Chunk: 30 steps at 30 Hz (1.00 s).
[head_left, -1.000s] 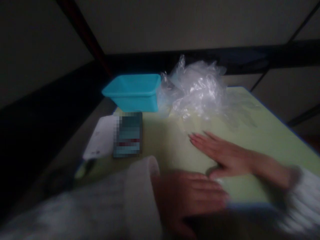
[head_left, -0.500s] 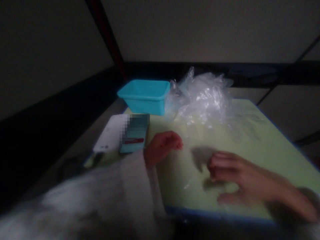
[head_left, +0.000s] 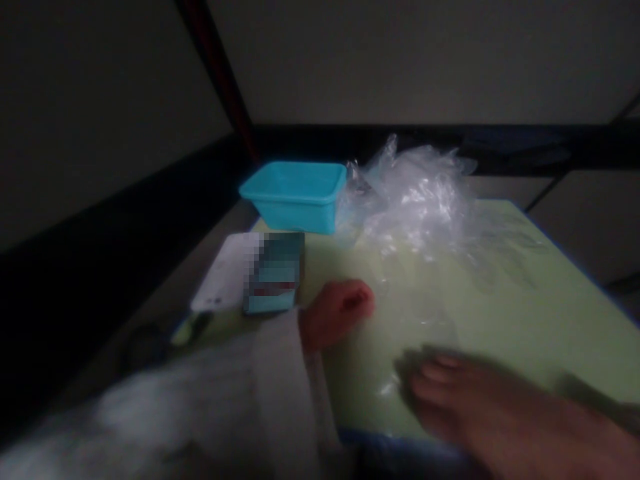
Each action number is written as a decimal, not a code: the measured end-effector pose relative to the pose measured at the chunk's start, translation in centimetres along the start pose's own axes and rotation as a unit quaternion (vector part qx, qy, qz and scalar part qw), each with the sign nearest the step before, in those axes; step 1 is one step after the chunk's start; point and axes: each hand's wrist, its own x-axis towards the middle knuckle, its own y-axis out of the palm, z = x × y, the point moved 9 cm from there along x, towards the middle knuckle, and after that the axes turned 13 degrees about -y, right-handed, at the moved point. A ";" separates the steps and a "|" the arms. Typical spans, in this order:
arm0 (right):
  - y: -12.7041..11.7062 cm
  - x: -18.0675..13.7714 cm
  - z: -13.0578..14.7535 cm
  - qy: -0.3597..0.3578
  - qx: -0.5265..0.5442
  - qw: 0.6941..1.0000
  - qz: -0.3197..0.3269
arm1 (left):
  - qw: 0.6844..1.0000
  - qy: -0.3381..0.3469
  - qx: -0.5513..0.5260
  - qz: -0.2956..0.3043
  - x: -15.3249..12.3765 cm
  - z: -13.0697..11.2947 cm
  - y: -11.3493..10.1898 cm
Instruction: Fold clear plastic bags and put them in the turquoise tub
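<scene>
My left hand [head_left: 340, 313], in a pale loose sleeve, rests over the middle of the yellow-green table [head_left: 525, 320]. Its fingers are curled into a loose fist, and what they hold, if anything, does not show. A thin clear plastic sheet or bag [head_left: 430, 323] seems to lie flat just right of it, though its edges are hard to make out. My right hand [head_left: 475, 407] is low and near the front edge, palm down with its fingers stretched out, blurred by motion. It appears to hold nothing.
A turquoise plastic basin [head_left: 300, 210] stands at the back left. Beside it on the right is a heap of crumpled clear plastic bags [head_left: 420, 193]. At the left lie a white flat board [head_left: 225, 273] and a teal flat case [head_left: 275, 267], partly pixelated. A dark wall closes off the back.
My right hand has come down and nearer the front edge, its bent, spread fingers now flattened. My left hand has curled more tightly. The view has shifted slightly.
</scene>
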 end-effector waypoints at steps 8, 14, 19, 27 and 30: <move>0.4 0.0 -0.3 0.017 0.048 0.998 -0.038 | 1.000 0.006 0.022 0.005 0.0 0.0 0.0; -0.7 -0.1 -1.4 0.030 0.116 0.992 -0.050 | 0.999 0.014 0.040 0.000 0.0 -0.3 0.0; -1.9 0.0 -2.5 0.029 0.259 0.963 -0.075 | 0.998 0.024 0.066 0.000 0.0 -0.7 -0.1; -2.5 -2.0 -6.5 0.067 0.483 0.845 -0.222 | 0.999 0.038 0.018 0.014 -0.3 -0.2 0.1; -2.5 -2.7 -8.3 0.070 0.538 0.784 -0.300 | 0.998 0.055 0.037 0.003 -0.5 -0.1 0.0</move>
